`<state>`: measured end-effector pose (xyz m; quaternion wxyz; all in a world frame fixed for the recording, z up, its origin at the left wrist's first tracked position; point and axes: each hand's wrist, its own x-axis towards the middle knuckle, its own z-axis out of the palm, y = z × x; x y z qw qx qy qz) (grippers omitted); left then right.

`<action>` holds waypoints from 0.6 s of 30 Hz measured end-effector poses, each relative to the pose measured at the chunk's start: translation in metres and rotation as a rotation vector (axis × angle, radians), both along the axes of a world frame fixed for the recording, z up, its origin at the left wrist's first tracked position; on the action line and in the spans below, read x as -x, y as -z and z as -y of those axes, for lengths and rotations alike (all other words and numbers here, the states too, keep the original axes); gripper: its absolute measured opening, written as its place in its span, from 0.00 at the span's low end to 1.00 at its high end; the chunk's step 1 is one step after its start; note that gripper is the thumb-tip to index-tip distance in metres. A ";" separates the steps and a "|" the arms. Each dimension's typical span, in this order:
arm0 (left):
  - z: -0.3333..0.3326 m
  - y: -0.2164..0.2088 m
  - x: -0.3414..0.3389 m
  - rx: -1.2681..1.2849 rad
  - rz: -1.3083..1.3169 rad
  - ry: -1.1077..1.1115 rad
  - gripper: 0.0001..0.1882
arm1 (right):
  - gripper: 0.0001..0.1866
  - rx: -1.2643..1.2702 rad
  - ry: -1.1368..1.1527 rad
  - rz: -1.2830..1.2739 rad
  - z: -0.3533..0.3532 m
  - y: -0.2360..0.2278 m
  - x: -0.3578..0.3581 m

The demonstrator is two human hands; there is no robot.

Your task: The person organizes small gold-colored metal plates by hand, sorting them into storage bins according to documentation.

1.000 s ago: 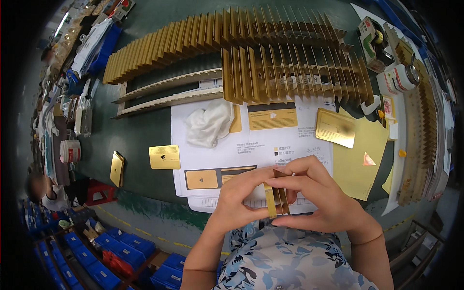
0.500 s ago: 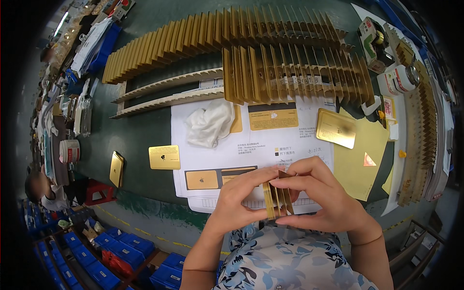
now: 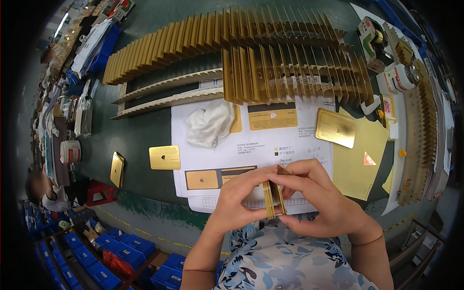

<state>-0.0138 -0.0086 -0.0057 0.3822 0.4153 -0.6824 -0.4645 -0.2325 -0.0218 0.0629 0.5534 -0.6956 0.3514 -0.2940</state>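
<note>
Close to my body, my left hand (image 3: 233, 205) grips a small stack of gold metal cards (image 3: 269, 199) on edge, its thumb low and its fingers over the top. From the other side my right hand (image 3: 331, 205) pinches the rightmost cards by their top and bottom edges; a narrow gap shows between these and the rest. How many cards each hand holds I cannot tell. Beyond my hands, printed paper sheets (image 3: 258, 152) lie on the green table, with a white cloth (image 3: 209, 123) partly over a gold card. Single gold cards lie flat left (image 3: 164, 157) and right (image 3: 336, 128).
Slotted racks (image 3: 169, 92) across the far table hold rows of upright gold cards (image 3: 297, 72). Another card stack (image 3: 117, 169) sits at the left. A yellow envelope (image 3: 360, 166), a white jar (image 3: 398, 79) and a tape box (image 3: 374, 43) are on the right. Blue bins (image 3: 104, 273) stand lower left.
The cards between my hands have come closer together, and the fanned gaps have narrowed. My right hand's fingers have shifted slightly on them; my left hand has stayed put.
</note>
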 end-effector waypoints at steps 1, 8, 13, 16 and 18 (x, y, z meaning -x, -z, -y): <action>0.000 -0.001 0.000 -0.003 -0.010 0.002 0.34 | 0.37 0.019 0.002 -0.015 0.000 0.000 0.000; 0.001 0.001 0.000 -0.005 -0.027 0.006 0.34 | 0.38 0.050 0.008 -0.035 0.000 0.000 0.000; 0.001 -0.006 -0.001 -0.027 0.023 0.032 0.32 | 0.35 0.063 0.010 -0.058 0.001 0.001 -0.001; 0.003 -0.011 0.000 -0.053 0.010 0.036 0.33 | 0.34 0.076 0.010 -0.058 0.002 0.001 0.000; 0.003 -0.011 0.000 -0.054 0.003 0.041 0.33 | 0.33 0.087 0.010 -0.063 0.002 0.001 0.001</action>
